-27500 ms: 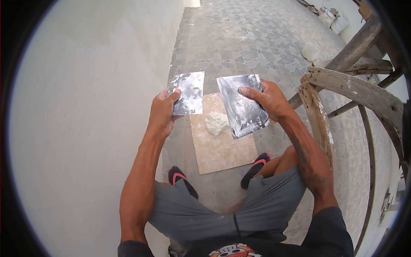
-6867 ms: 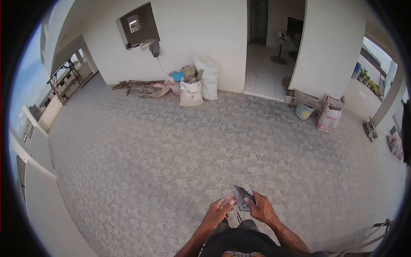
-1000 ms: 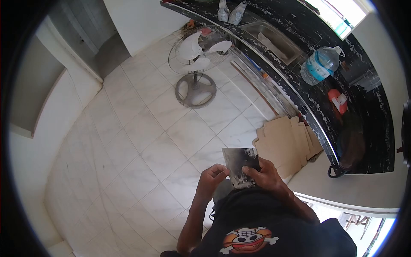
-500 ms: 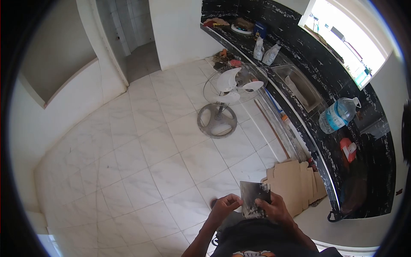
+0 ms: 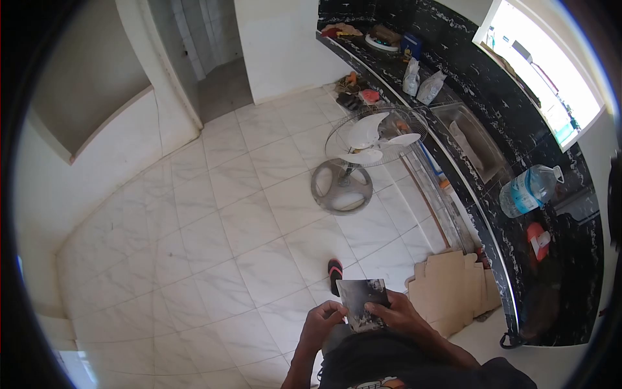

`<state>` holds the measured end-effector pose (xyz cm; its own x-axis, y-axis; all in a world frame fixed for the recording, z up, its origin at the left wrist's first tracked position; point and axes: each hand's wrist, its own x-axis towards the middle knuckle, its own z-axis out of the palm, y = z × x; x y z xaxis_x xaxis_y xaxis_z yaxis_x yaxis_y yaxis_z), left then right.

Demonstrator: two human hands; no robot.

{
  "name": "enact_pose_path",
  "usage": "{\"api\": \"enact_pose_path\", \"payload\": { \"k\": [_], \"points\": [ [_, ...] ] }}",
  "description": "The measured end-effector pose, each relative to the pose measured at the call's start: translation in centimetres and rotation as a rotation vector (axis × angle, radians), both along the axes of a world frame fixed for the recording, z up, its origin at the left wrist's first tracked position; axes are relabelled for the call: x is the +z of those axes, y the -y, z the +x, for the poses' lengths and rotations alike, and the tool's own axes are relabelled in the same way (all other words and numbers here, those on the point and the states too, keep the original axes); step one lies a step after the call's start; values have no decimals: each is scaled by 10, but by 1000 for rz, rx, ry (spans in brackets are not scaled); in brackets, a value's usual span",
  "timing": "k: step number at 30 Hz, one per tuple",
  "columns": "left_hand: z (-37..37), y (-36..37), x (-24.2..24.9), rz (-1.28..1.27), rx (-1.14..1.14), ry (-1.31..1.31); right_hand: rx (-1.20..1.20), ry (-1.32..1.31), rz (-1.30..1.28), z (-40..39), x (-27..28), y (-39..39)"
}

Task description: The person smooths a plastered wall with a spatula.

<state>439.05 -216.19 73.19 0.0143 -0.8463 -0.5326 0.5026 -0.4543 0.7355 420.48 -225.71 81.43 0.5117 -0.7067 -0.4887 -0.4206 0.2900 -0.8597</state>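
Head: right hand (image 5: 394, 312) holds plate (image 5: 355, 295), counter edge (image 5: 499, 257) apart.

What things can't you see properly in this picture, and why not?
All in the head view:
Most fingers of the right hand: hidden behind the dark sheet.
The sheet's underside: faces away.
The left hand: too small to tell if it holds the sheet's edge.
The shirt picture: cut off by the bottom edge.
Words on the big bottle: small and blurred.
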Motion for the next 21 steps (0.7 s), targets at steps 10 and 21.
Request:
{"api": "enact_pose_path", "payload": {
  "k": [10, 21],
  "points": [
    [147, 111, 13, 73, 346, 182, 274, 114, 108, 170, -3, 166],
    [301, 227, 13, 46, 419, 146, 394, 0, 49, 336, 7, 295]
  ]
}}
